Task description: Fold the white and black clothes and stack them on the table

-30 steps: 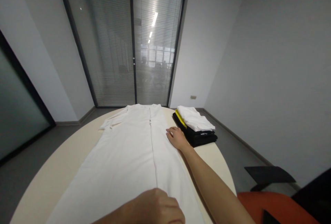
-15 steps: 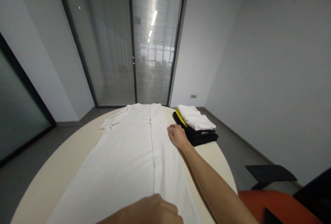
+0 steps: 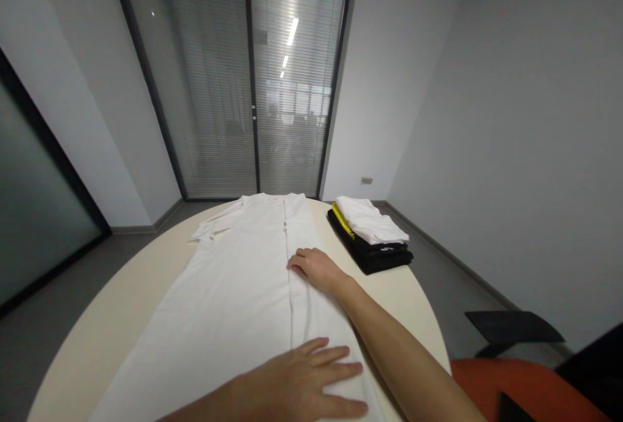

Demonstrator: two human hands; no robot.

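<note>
White garment [image 3: 228,298] laid out on table [image 3: 109,305], lower centre of frame. Left hand [image 3: 306,383] spread open over it, bottom centre. Right hand [image 3: 318,269] placed on it near mid-frame, slightly curled; whether garment is pinched can't be told. Folded clothes [image 3: 372,224] stacked right of centre; red chair [image 3: 511,383] partly seen lower right.

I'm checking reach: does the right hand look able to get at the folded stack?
Probably yes: the right hand, over the white garment, is near the folded stack, and nothing visible stands between them.
</note>
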